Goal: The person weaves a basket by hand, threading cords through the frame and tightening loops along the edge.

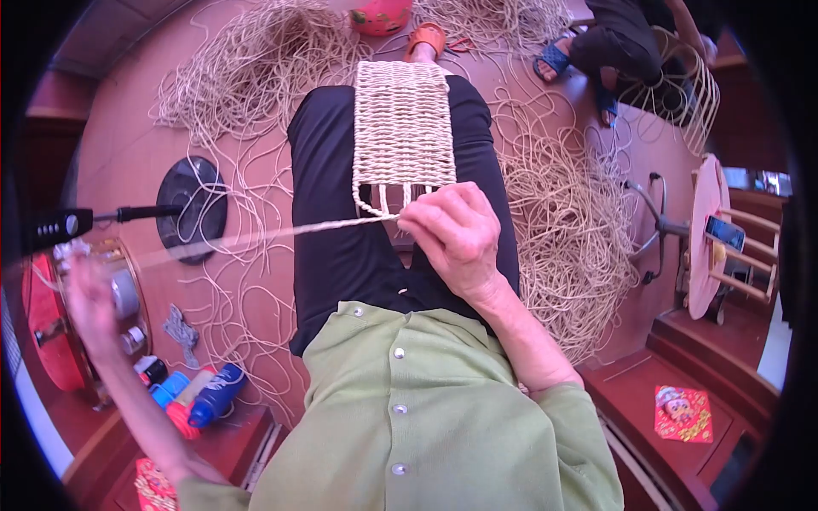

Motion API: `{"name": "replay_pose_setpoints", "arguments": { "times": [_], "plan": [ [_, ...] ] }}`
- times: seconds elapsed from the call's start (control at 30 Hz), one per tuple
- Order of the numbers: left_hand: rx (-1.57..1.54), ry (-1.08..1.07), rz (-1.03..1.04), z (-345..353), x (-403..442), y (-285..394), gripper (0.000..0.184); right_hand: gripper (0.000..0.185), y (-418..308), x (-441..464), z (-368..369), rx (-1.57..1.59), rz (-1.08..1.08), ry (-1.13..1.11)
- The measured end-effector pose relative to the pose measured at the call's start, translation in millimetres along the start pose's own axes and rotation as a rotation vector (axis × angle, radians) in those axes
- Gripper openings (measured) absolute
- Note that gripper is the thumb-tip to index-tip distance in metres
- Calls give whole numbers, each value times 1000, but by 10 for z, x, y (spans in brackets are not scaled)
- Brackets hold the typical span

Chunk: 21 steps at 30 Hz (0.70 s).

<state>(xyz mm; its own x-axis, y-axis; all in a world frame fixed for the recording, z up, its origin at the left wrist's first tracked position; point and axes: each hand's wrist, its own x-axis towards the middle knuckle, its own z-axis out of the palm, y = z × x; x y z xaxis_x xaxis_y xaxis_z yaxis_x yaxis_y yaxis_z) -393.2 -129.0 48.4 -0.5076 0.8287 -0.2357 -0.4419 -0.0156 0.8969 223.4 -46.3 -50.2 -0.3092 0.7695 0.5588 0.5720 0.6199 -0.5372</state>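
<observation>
Green shirt (pixel 443 366) closest to me, buttoned down the front. Left hand (pixel 91 298) is out wide, motion-blurred; can't tell if it's gripping. Straight pale cord (pixel 324 226) spans from that side to the work. Black oval base (pixel 181 221) on the floor (pixel 119 162), loose strands over it. Woven panel (pixel 404 123) lies across dark trousers (pixel 332 170), unfilled strands at its near end. Right hand (pixel 456 228) pinches the cord there, fingers bent. Cord heap (pixel 567 247) to its right; co-worker (pixel 618 43) beyond, blue sandals (pixel 555 58).
</observation>
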Motion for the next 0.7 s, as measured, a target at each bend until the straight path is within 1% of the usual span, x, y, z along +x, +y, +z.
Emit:
{"name": "replay_pose_setpoints", "arguments": {
  "times": [0.03, 0.1, 0.13, 0.2, 0.23, 0.33, 0.37, 0.4, 0.43, 0.5, 0.53, 0.6, 0.7],
  "plan": [
    [-31, -229, 50, 552, 66, 232, 39, 18, -13, 67, 22, 1, 22, 24],
    [-121, -707, 121, 1672, 200, 696, 51, 17, -19, 79, 54, -62, 61, -27],
    [-437, -802, 67, 2352, -44, 624, 64, 17, -23, 89, 78, -98, 84, -45],
    [389, -655, 567, 2621, 3, 394, 53, 15, -84, 99, 98, -143, 99, -64],
    [804, -543, 800, 2767, -6, 192, 49, 15, -111, 94, 94, -178, 94, -78],
    [1007, -445, 526, 2997, -690, -1037, 18, 12, -121, 55, 94, -194, 93, -164],
    [787, -606, 76, 3025, -926, -1360, 22, 12, -129, 71, 54, -194, 86, -210],
    [571, -665, -258, 2941, -1066, -1718, 26, 12, -124, 82, 10, -199, 72, -261],
    [460, -668, -468, 2814, -1199, -2070, 29, 13, -106, 81, -24, -187, 49, -304],
    [240, -576, -702, 2866, -1534, -2420, 40, 13, -114, 113, -90, -121, 76, -335],
    [91, -572, -739, 2904, -1593, -2533, 41, 14, -116, 133, -104, -82, 83, -351],
    [-209, -555, -746, 3057, -1594, -2713, 38, 15, -97, 140, -102, -63, 82, -376],
    [-296, -432, -713, 3070, -1632, -2895, 32, 14, -67, 165, -110, -39, 71, -353]
  ]
}}
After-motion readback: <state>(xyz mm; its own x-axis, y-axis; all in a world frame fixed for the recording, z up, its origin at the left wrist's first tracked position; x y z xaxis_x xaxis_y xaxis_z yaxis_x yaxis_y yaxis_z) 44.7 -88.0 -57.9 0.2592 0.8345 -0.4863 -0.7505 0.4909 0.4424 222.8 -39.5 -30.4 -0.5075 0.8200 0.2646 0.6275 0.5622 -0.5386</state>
